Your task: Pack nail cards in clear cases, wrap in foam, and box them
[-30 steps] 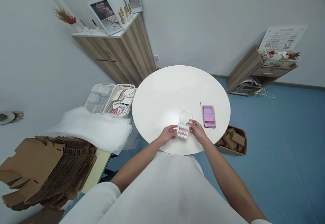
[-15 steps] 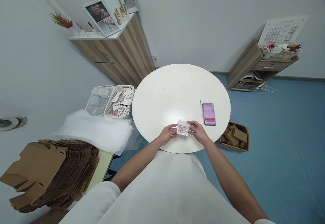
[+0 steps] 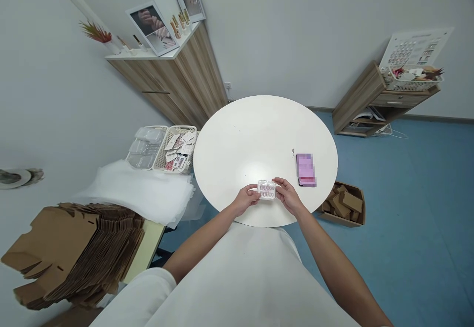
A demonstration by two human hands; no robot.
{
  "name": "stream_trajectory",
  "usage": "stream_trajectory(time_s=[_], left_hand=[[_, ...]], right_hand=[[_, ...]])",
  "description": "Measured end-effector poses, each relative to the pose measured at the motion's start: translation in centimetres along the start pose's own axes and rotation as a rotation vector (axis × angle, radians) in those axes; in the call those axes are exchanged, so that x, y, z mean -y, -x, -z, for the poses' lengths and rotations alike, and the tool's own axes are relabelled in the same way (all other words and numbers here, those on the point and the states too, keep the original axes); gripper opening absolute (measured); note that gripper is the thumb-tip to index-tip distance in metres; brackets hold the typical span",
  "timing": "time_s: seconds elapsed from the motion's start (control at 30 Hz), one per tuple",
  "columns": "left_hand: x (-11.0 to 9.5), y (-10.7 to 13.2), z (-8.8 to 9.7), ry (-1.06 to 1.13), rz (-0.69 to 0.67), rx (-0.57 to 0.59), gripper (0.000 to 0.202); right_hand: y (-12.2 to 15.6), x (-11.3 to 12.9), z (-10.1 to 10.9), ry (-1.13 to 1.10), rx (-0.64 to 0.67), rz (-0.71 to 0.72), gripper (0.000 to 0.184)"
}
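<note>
A small clear plastic case [image 3: 266,189] with pink press-on nails inside sits at the near edge of the round white table [image 3: 259,134]. Its lid is down. My left hand [image 3: 245,199] grips the case's left end with curled fingers. My right hand [image 3: 288,196] pinches its right end. Both hands rest over the table's front rim.
A purple phone [image 3: 305,169] lies on the table to the right. Two white baskets [image 3: 163,147] with cases and cards stand left, beside white foam sheets [image 3: 140,191] and stacked flat cartons [image 3: 74,253]. A cardboard box [image 3: 342,203] sits on the blue floor at right.
The case's lid, open and tilted back a second ago, has been folded down and is shut. Both hands stayed on the case's ends.
</note>
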State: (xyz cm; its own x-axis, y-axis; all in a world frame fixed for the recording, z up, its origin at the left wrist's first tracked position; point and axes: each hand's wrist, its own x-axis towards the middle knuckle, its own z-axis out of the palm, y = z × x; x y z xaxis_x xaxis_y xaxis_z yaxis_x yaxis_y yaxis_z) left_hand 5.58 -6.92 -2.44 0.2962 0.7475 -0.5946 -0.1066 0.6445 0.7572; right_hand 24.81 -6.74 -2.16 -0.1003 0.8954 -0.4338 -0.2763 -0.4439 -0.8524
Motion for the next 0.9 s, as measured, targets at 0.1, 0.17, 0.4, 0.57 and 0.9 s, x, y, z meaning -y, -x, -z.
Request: stream_trajectory(time_s=[0.1, 0.17, 0.4, 0.57, 0.9], left_hand=[[0.1, -0.2, 0.1, 0.000, -0.030, -0.041, 0.052], [0.1, -0.4, 0.1, -0.011, -0.051, -0.056, 0.053], [-0.3, -0.5, -0.2, -0.200, -0.110, -0.081, 0.045], [-0.1, -0.4, 0.1, -0.428, -0.152, 0.001, 0.036], [1.4, 0.2, 1.9, -0.478, -0.185, -0.128, 0.035]], right_hand=[[0.4, -0.5, -0.3, 0.010, -0.033, -0.028, 0.035], [0.8, -0.8, -0.6, 0.056, -0.043, -0.073, 0.034], [1.6, -0.4, -1.2, 0.083, -0.118, -0.026, 0.038], [1.3, -0.2, -1.2, 0.089, -0.104, 0.002, 0.038], [0.2, -2.9, -1.8, 0.551, -0.067, 0.142, 0.055]])
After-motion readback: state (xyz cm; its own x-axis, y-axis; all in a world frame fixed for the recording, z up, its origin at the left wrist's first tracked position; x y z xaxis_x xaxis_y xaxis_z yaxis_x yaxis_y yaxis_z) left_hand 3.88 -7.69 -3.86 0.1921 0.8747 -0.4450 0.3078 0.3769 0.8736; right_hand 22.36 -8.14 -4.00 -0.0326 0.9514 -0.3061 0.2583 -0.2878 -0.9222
